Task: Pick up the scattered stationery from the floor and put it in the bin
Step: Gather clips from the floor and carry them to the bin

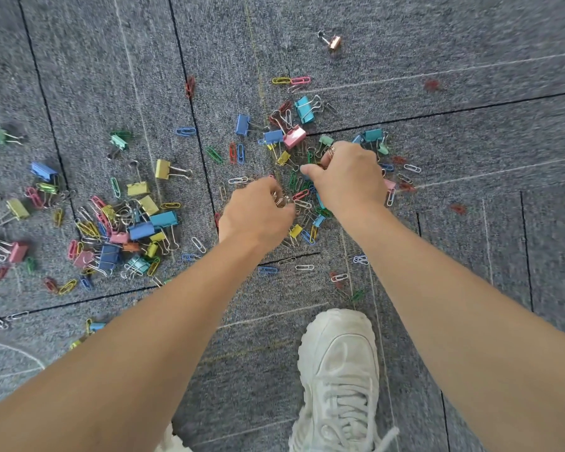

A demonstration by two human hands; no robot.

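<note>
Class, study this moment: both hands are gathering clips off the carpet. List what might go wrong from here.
1. The left hand and right hand each grip small clips; grabbing more may spill some.
2. The lone rose-gold binder clip lies far from the piles and may be overlooked.
3. The white shoe stands near loose paper clips and might tread on them.

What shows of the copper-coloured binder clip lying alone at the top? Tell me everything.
The copper-coloured binder clip has a shiny metallic body and silvery wire handles, one sticking out toward the upper left. It lies on the grey carpet, well apart from the other clips. Nothing but carpet touches it. The picture is slightly blurred, so finer detail cannot be told.
</note>
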